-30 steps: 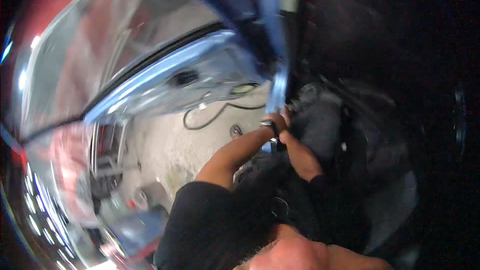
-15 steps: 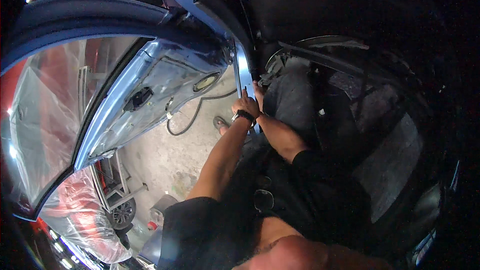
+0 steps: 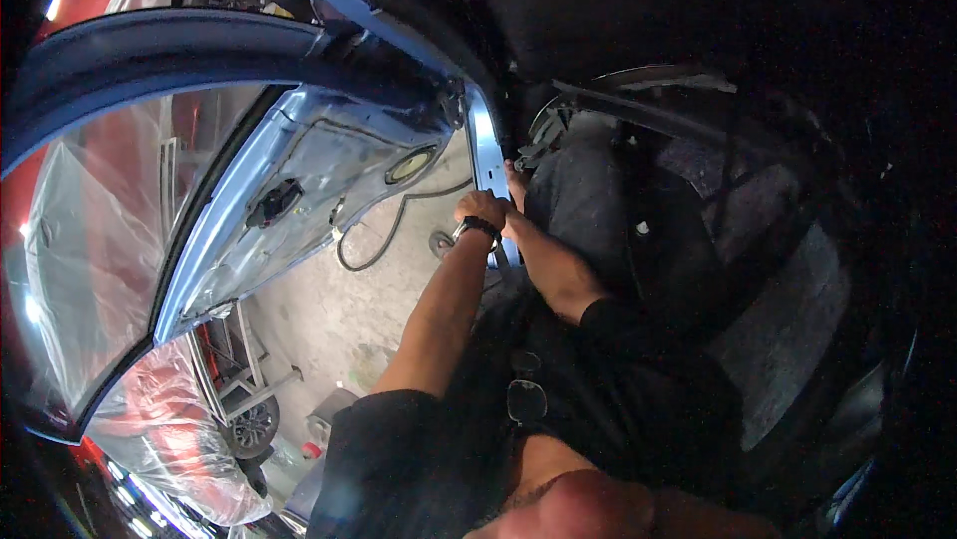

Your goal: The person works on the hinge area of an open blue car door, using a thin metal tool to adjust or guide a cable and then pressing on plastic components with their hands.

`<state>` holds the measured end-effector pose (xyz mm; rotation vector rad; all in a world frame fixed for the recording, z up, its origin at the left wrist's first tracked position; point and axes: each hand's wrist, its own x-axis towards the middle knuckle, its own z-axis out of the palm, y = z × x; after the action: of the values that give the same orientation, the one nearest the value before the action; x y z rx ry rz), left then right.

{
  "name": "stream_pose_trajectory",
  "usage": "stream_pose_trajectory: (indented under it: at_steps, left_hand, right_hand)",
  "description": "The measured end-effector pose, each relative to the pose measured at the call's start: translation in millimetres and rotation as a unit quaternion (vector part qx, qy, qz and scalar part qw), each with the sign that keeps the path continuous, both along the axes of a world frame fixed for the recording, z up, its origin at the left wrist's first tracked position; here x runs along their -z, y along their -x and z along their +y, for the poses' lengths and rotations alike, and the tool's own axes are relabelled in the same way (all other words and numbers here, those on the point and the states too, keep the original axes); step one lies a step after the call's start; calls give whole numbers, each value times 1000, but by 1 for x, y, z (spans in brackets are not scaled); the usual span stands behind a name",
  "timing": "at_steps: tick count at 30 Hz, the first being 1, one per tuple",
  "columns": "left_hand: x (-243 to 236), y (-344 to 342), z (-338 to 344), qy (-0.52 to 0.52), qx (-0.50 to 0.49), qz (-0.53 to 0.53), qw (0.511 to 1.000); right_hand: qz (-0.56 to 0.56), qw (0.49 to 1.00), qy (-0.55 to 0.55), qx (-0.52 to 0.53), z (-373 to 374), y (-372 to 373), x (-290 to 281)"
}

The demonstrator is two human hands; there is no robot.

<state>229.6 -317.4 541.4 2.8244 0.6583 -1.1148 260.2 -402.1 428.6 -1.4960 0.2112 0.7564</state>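
My left hand, with a dark-banded watch at its wrist, rests on the light blue door sill. Its fingers are curled down, and what they hold, if anything, is hidden. My right hand lies just beside it along the sill's inner edge, partly behind the left hand, with fingers stretched forward. To the left stands the open blue car door, its inner panel stripped, with a round opening near the hinge side.
A black hose curves over the concrete floor below the door. Beyond it are a red car under clear plastic sheet, a metal stand and a bottle with a red cap. The dark car interior fills the right side.
My left hand has slid slightly back along the sill, and its forward-pointing finger has curled in. The right hand has stayed nearly in place. The view has shifted a little.
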Motion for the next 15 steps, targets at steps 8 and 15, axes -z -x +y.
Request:
stream_pose_trajectory:
  at_steps: [8,15]
  left_hand:
    - [25,6,4,2,-93,-3,996]
    - [4,10,10,31,-36,-31,998]
  right_hand:
    - [33,999,1,-5,-15,15,-2]
    - [58,998,9,7,-3,9,-2]
